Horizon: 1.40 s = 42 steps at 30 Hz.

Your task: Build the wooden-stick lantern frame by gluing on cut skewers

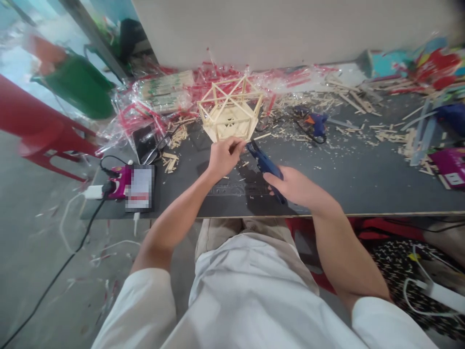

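My left hand [225, 154] is closed in a pinch in front of the wooden stick frame [232, 114], and whatever its fingertips hold is too small to make out. Wrapped round a long dark-blue hand cutter [267, 165] is my right hand [298, 186]. The cutter's dark tip points away from me and comes close to my left fingertips. Pale thin sticks form the frame, which has triangular bracing above a flat many-sided base and stands on the dark table [189, 194].
A blue glue gun [318, 124] lies right of the frame. Cut stick pieces [363, 97] litter the table, with plastic-wrapped stick bundles [167, 89] behind. A phone [140, 189] and purple power strip [119, 182] sit at the left. A red stool [47, 140] stands beyond the left edge.
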### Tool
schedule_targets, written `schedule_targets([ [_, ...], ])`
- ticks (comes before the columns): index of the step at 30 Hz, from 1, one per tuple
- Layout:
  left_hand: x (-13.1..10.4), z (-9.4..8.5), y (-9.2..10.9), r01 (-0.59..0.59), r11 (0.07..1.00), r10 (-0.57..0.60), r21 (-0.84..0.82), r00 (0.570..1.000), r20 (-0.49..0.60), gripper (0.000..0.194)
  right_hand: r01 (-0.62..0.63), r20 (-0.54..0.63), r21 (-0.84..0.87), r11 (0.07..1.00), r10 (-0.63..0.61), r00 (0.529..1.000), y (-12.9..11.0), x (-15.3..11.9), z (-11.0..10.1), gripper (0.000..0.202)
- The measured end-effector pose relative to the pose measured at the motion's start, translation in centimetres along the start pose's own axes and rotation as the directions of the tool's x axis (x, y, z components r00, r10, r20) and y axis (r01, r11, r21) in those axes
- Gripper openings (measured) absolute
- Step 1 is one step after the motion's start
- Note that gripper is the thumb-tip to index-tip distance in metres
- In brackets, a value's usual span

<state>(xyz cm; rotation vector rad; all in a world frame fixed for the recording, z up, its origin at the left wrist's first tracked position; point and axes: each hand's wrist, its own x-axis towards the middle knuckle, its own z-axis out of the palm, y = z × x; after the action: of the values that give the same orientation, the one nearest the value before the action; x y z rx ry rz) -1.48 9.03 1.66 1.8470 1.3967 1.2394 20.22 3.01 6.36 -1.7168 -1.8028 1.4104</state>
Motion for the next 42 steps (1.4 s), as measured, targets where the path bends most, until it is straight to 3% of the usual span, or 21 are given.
schedule_targets([
  [13, -0.2, 0.3, 0.1, -0.087, 0.996, 0.086, 0.033, 0.996, 0.021, 0.023, 0.030, -0.052, 0.133, 0.991, -0.023, 0.998, -0.2, -0.1, 0.5, 0.022],
  [21, -0.4, 0.6, 0.3, -0.093, 0.995, 0.090, 0.044, 0.995, 0.046, 0.035, 0.083, -0.093, 0.156, 0.984, -0.069, 0.993, 0.4, 0.4, 1.4, 0.026],
  [37, -0.3, 0.3, 0.3, -0.158, 0.985, 0.156, 0.069, 0.987, 0.039, 0.028, 0.120, -0.115, 0.044, 0.992, -0.114, 0.987, 0.3, 0.4, 1.8, 0.030],
  [42, -0.2, 0.6, -0.5, -0.226, 0.965, 0.224, 0.132, 0.974, 0.033, 0.028, 0.088, -0.237, -0.170, 0.982, -0.127, 0.963, -0.2, 0.2, 2.9, 0.029],
])
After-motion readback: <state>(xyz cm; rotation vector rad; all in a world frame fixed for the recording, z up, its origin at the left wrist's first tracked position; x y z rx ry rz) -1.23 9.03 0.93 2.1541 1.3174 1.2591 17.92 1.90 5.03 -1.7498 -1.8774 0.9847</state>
